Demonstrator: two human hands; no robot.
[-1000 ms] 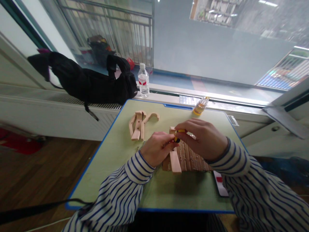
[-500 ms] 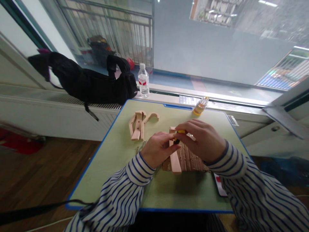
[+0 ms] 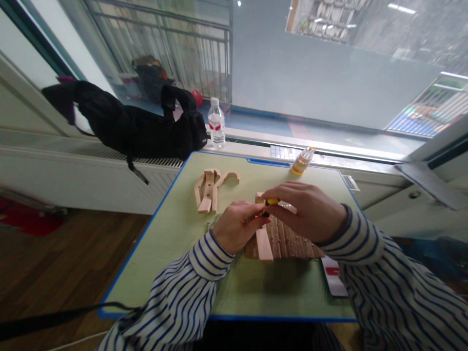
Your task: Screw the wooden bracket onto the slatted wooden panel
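My left hand (image 3: pixel 236 226) and my right hand (image 3: pixel 307 212) meet over a slatted wooden assembly (image 3: pixel 281 239) on the green desk (image 3: pixel 190 229). The right hand's fingers are closed round a small yellow and black tool (image 3: pixel 269 203) above the assembly's pale side rail (image 3: pixel 263 243). The left hand is curled, its fingertips pinched at the tool's tip; whether it holds anything small is hidden. Both sleeves are striped.
Curved wooden pieces (image 3: pixel 210 187) lie at the desk's back left. A small amber bottle (image 3: pixel 302 162) stands at the back edge, a water bottle (image 3: pixel 217 122) and a black bag (image 3: pixel 135 124) on the sill. A dark phone-like item (image 3: pixel 334 280) lies under my right forearm.
Both hands stay together over the wooden assembly with only slight shifts of the fingers; the view has drifted a little.
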